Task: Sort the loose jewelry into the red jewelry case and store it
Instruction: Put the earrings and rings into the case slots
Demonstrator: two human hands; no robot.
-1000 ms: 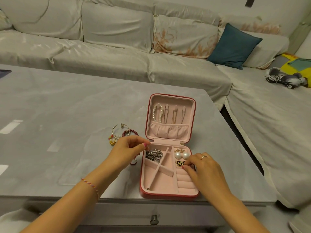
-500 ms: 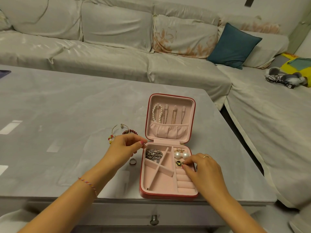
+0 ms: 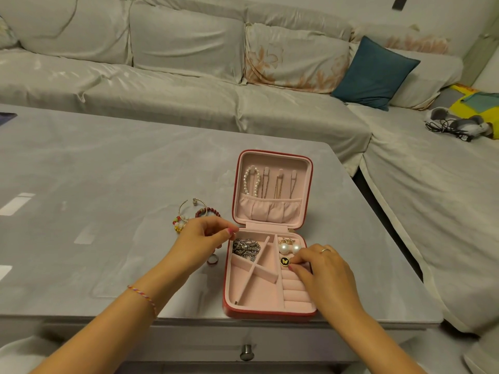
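Now the right hand [image 3: 322,268] has pinched the round black butterfly stud [image 3: 284,261] into the open red jewelry case [image 3: 270,314] on the grey surface [image 3: 108,171], the left hand [image 3: 201,238], fingertips pinched together, steadying its edge; bracelets await.

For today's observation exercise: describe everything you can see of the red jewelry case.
The red jewelry case lies open near the table's front edge, lid upright. Its lining looks like pink velvet. The lid holds a pearl strand, thin chains and a gathered pocket. The base has dividers, ring rolls, a silver chain and pearl earrings. The left hand touches its rim; the right hand reaches inside.
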